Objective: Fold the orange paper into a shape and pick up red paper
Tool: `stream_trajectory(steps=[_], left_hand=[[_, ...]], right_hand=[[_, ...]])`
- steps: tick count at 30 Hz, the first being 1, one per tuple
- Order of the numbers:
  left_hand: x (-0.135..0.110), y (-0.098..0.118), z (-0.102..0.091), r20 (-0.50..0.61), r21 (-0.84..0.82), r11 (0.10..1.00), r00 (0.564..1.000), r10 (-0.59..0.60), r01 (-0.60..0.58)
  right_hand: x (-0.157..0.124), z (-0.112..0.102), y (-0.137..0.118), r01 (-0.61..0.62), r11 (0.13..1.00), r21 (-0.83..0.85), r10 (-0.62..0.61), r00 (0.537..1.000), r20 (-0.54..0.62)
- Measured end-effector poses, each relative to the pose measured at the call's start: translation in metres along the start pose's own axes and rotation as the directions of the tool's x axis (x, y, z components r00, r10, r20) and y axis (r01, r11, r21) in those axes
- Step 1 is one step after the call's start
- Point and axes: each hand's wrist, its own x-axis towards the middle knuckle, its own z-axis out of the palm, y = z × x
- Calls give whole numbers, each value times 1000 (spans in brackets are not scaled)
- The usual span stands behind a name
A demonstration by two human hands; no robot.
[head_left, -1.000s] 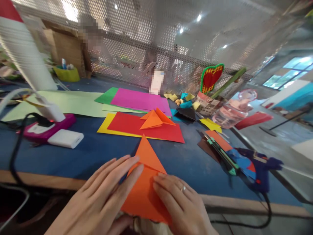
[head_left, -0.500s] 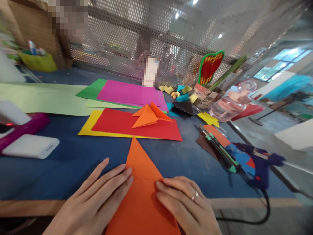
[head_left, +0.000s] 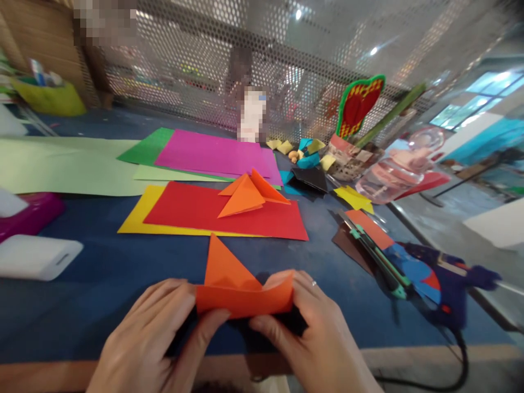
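Note:
Between my two hands is a sheet of orange paper (head_left: 245,301), its near part bent up and over while a pointed triangular part stretches away from me. My left hand (head_left: 151,322) grips the left edge, thumb at the front and fingers behind. On the right edge my right hand (head_left: 311,322), with a ring on one finger, pinches the paper the same way. Just beyond the tip lies a red sheet (head_left: 196,210) on top of a yellow sheet (head_left: 131,221). A folded orange paper shape (head_left: 248,196) rests on the red sheet.
Purple paper (head_left: 204,153) and pale green paper (head_left: 69,164) lie farther back. To the right are a green-edged cutter (head_left: 376,259), a blue glue gun (head_left: 450,284) with its cable, and a clear bottle (head_left: 393,172). A white box-like device (head_left: 41,256) sits at left.
The orange paper lay flat under my spread fingers; now its near part is bent up and both hands grip its sides. The view has shifted slightly.

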Motion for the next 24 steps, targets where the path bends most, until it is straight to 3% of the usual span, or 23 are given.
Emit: stream_trajectory(steps=[3,5,9,15,19,21,24], left_hand=[[-3,-4,-1,29,-43,999,999,14,-12],[-5,-6,-2,37,-96,995,999,40,-36],[-10,-6,-2,46,-121,993,999,4,1],[-17,-11,-3,28,-94,993,997,75,-72],[-25,-21,-3,9,-56,972,974,228,-227],[-29,-19,-3,19,-94,974,978,209,-206],[-35,-7,-1,30,-198,977,995,92,-84]], right_hand=[[-5,1,3,18,999,36,-18,1000,-3],[-7,2,3,24,999,-30,-25,999,-41],[-1,5,-5,-71,986,-152,59,995,-78],[14,-2,-12,-267,962,-63,273,954,127],[5,-4,-3,-139,990,16,135,976,169],[-4,-3,-1,-71,995,75,60,989,138],[-19,0,-5,-121,976,182,107,991,86]])
